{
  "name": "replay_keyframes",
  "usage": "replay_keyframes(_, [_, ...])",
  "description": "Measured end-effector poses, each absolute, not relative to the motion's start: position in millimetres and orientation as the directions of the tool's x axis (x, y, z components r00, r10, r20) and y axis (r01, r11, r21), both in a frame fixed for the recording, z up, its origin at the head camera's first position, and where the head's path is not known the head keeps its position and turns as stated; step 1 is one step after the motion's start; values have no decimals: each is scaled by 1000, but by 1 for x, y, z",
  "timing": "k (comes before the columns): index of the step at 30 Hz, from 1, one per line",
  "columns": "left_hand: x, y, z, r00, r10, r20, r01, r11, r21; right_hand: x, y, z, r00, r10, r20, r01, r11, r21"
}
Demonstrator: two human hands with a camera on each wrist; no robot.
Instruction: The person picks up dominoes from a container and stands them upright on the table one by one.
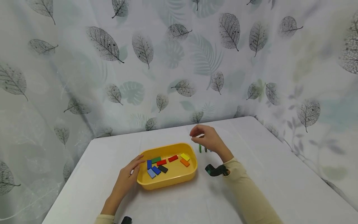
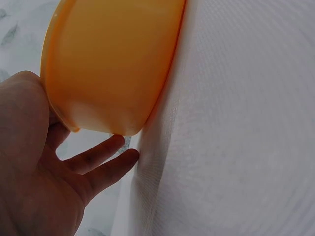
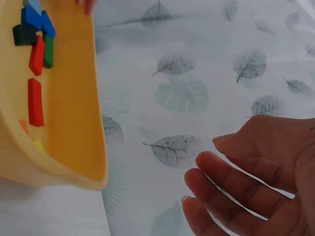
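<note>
My left hand (image 1: 128, 175) is at the left end of a yellow plastic tray (image 1: 167, 183); its fingers lie fairly straight against the rim. In the left wrist view, two fingers (image 2: 110, 164) spread below the tray's end wall. Several small coloured blocks lie flat in the tray, among them a green block (image 1: 156, 160), a black block (image 1: 162, 169) and an orange block (image 1: 184, 162). Past the tray's right end, my right hand (image 1: 207, 137) hovers with loosely bent fingers and nothing between them. Below it a thin green block (image 1: 199, 148) stands upright, with other thin pieces partly hidden.
A white cloth (image 1: 173, 208) covers the table. Leaf-patterned curtains (image 1: 179, 62) hang behind it and along both sides. A dark curved strap piece (image 1: 216, 170) sticks out from my right wrist.
</note>
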State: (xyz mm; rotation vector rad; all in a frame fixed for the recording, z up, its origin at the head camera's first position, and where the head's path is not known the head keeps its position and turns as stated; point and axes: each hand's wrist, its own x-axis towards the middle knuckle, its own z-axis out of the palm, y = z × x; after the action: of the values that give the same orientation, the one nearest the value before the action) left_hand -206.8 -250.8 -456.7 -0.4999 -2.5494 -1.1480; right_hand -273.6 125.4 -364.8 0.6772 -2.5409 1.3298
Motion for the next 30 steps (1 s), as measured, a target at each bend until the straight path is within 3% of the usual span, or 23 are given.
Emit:
replay_keyframes(7, [-207,-251,-457,-894,183,410,430,612,664,-266,89,-377,-819,-432,377,-560,467,-684])
replay_keyframes(14, [-208,-250,-458,-901,178,395,416,612,673,-264,60,-402,-790,-573,220,-589,607,-533])
replay_keyframes(22, [-209,-249,-458,-900,181,396,418,612,672,-268,53,-423,-829,-547,119,-559,797,-230])
replay_keyframes(30, [-209,-250,-461,-901,176,397,414,622,664,-265,49,-431,-813,-569,126,-581,808,-97])
